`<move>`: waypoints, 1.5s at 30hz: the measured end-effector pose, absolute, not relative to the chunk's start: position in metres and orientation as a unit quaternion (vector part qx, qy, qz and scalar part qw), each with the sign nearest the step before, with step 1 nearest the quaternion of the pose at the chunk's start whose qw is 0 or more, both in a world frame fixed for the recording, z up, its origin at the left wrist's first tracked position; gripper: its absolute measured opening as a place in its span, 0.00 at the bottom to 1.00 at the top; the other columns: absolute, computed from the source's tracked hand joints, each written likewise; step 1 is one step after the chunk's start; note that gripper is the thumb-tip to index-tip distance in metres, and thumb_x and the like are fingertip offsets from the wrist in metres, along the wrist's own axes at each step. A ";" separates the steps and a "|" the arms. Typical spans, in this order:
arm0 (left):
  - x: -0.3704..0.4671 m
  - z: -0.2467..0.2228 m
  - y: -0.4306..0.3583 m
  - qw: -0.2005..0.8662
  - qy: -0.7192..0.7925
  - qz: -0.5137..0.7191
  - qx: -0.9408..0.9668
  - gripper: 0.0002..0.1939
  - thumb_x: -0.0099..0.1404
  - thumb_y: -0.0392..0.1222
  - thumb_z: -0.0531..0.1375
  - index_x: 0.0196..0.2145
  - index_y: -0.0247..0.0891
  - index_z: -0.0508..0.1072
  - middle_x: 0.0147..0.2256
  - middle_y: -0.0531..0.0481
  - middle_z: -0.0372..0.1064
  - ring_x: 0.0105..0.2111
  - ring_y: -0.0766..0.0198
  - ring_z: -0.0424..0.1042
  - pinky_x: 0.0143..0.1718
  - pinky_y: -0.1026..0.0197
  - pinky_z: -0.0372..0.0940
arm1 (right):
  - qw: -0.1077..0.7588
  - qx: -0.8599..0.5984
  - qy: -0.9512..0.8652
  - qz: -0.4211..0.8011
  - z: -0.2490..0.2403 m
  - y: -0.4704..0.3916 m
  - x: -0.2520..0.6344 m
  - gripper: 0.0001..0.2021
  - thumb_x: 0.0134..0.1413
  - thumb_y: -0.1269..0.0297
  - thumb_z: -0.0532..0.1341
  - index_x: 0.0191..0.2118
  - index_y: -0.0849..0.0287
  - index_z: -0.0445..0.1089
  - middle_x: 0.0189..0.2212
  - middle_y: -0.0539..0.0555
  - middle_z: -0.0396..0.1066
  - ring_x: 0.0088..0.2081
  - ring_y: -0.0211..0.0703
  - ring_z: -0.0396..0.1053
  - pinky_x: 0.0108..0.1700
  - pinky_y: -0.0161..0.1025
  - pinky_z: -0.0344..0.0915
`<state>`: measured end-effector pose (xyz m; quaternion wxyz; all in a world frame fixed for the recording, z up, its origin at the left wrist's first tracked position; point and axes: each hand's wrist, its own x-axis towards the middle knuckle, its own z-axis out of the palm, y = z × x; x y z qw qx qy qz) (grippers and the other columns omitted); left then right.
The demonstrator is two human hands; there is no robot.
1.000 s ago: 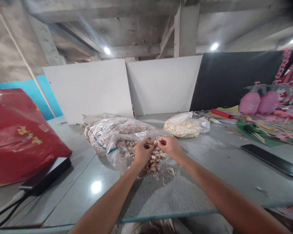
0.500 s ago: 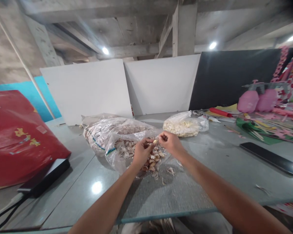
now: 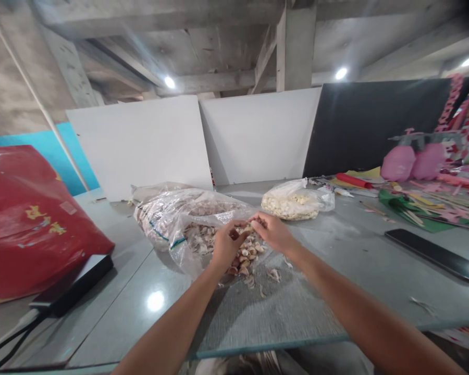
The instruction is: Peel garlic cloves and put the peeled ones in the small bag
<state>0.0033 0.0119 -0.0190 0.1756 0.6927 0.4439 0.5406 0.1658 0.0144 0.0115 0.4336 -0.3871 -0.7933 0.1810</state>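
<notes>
My left hand (image 3: 227,242) pinches a pale garlic clove (image 3: 249,227) between thumb and fingertips. The fingers of my right hand (image 3: 271,229) are closed on the same clove from the right, hiding most of it. Just below both hands lies a heap of garlic cloves (image 3: 243,263), some still in brownish skin, at the mouth of a clear plastic bag (image 3: 187,258). Papery garlic skins (image 3: 203,239) fill much of that bag. Behind my right hand sits a second clear bag of peeled cloves (image 3: 291,205).
Loose skins (image 3: 273,274) lie on the grey table (image 3: 273,323). A black phone (image 3: 430,254) rests at right, near green paper, sticks and pink spray bottles (image 3: 398,162). At left stand a red bag (image 3: 35,224) and a black box with cables (image 3: 74,286). Boards (image 3: 258,135) stand behind.
My right hand has moved slightly left, bringing its fingertips against the clove, which showed between the hands before. My left hand stays nearly in place.
</notes>
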 end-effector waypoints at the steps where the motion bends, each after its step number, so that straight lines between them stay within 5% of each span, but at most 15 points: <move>1: 0.003 -0.018 0.011 0.169 0.443 0.533 0.701 0.12 0.54 0.42 0.59 0.37 0.38 0.71 0.20 0.57 0.61 0.19 0.72 0.57 0.22 0.69 0.53 | 0.418 -0.375 -0.801 0.207 0.011 0.013 0.165 0.12 0.53 0.60 0.52 0.39 0.58 0.68 0.25 0.49 0.69 0.24 0.35 0.63 0.27 0.31 0.55; 5: 0.003 -0.013 0.007 0.140 0.448 0.498 0.729 0.14 0.55 0.42 0.58 0.41 0.39 0.69 0.29 0.53 0.69 0.21 0.71 0.61 0.25 0.68 0.56 | 0.407 -0.363 -0.810 0.215 0.010 0.015 0.164 0.13 0.52 0.56 0.55 0.35 0.60 0.69 0.24 0.50 0.69 0.23 0.34 0.62 0.26 0.31 0.55; 10: -0.005 -0.011 0.011 0.046 0.528 0.364 0.766 0.11 0.57 0.41 0.55 0.38 0.42 0.71 0.31 0.49 0.72 0.27 0.64 0.68 0.30 0.64 0.58 | 0.527 -0.424 -0.732 0.090 0.012 0.042 0.189 0.14 0.52 0.56 0.55 0.35 0.61 0.69 0.21 0.50 0.67 0.23 0.35 0.62 0.28 0.31 0.57; 14: -0.008 -0.010 0.012 0.018 0.553 0.288 0.781 0.10 0.58 0.38 0.54 0.36 0.41 0.72 0.34 0.47 0.73 0.35 0.58 0.70 0.35 0.63 0.59 | 0.595 -0.483 -0.642 0.002 0.013 0.072 0.225 0.14 0.50 0.60 0.54 0.38 0.63 0.70 0.31 0.57 0.71 0.29 0.39 0.66 0.33 0.35 0.63; 20: -0.009 -0.012 0.013 0.012 0.563 0.258 0.785 0.11 0.57 0.37 0.53 0.36 0.42 0.73 0.36 0.46 0.73 0.37 0.57 0.71 0.37 0.62 0.59 | 0.611 -0.571 -0.542 0.079 0.007 0.096 0.265 0.17 0.49 0.62 0.53 0.41 0.65 0.70 0.31 0.59 0.71 0.23 0.39 0.68 0.20 0.32 0.63; 28: -0.018 -0.022 0.021 0.010 0.596 0.172 0.784 0.14 0.55 0.37 0.52 0.37 0.42 0.74 0.38 0.43 0.73 0.40 0.54 0.70 0.38 0.59 0.60 | 0.601 -0.607 -0.513 0.086 -0.003 0.106 0.282 0.15 0.46 0.63 0.55 0.40 0.64 0.69 0.28 0.58 0.72 0.20 0.39 0.68 0.19 0.33 0.63; 37: -0.022 -0.024 0.019 0.044 0.603 0.194 0.773 0.13 0.54 0.35 0.54 0.35 0.41 0.75 0.37 0.41 0.74 0.39 0.54 0.71 0.39 0.59 0.60 | 0.584 -0.615 -0.517 0.115 -0.007 0.111 0.291 0.24 0.44 0.74 0.52 0.51 0.64 0.65 0.41 0.63 0.72 0.15 0.34 0.64 0.19 0.34 0.62; 45: -0.015 -0.022 0.028 0.171 0.485 0.419 0.748 0.13 0.55 0.36 0.55 0.39 0.39 0.73 0.39 0.44 0.73 0.41 0.56 0.70 0.44 0.58 0.60 | 0.555 -0.495 -0.666 0.059 0.015 0.080 0.245 0.12 0.46 0.68 0.52 0.34 0.62 0.72 0.28 0.55 0.73 0.22 0.36 0.66 0.25 0.32 0.61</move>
